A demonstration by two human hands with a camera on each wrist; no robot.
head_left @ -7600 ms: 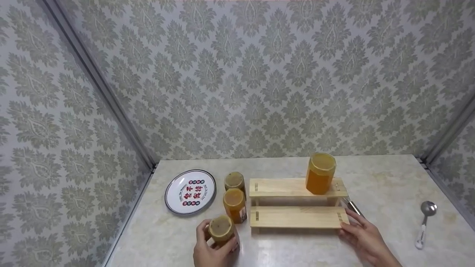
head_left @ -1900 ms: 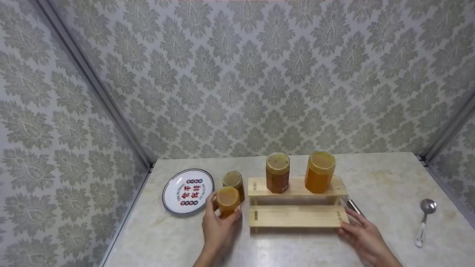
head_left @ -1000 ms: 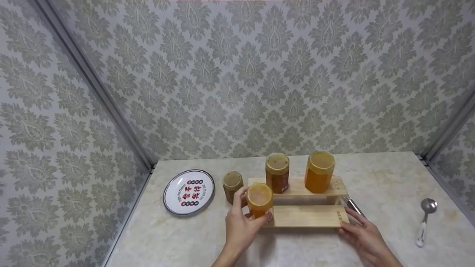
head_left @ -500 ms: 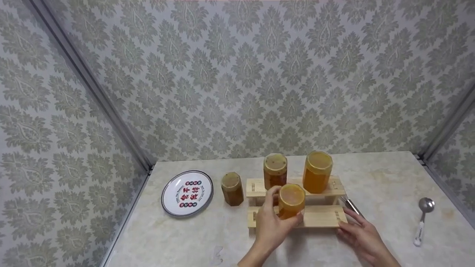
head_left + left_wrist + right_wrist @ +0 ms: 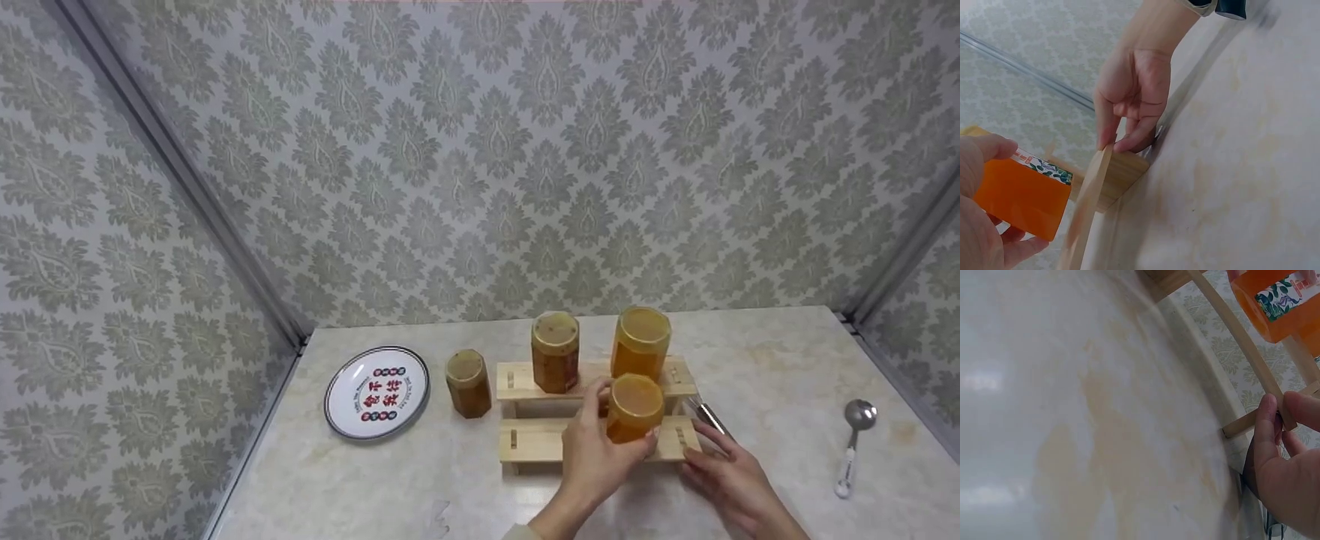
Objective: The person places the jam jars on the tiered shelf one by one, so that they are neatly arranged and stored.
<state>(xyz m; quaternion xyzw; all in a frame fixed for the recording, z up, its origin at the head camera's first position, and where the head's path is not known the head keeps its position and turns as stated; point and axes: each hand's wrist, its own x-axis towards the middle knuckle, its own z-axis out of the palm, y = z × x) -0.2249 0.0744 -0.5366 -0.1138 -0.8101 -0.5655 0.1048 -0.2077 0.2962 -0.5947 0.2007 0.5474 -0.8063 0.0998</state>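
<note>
My left hand (image 5: 600,454) grips a hexagonal jar of orange, honey-like content (image 5: 635,411), its lid side up, above the right part of the lower board of a two-step wooden rack (image 5: 532,442). In the left wrist view the jar's underside shows a gap over the board edge. My right hand (image 5: 726,480) pinches the right end of that lower board between thumb and fingers, as the right wrist view also shows. On the upper board stand a darker brown jar (image 5: 556,364) and a taller orange jar (image 5: 642,345), partly hidden by the held one.
Left of the rack a brown jar (image 5: 470,390) stands on the marbled table. Farther left lies a white plate (image 5: 352,405) with red characters. A metal-handled utensil (image 5: 710,417) lies behind my right hand, and a spoon (image 5: 853,446) at far right. Patterned walls enclose the table.
Earlier the brown jar went from my left hand onto the upper board. My left hand then took the orange jar beside the rack and carried it right, over the lower board. My right hand stays put.
</note>
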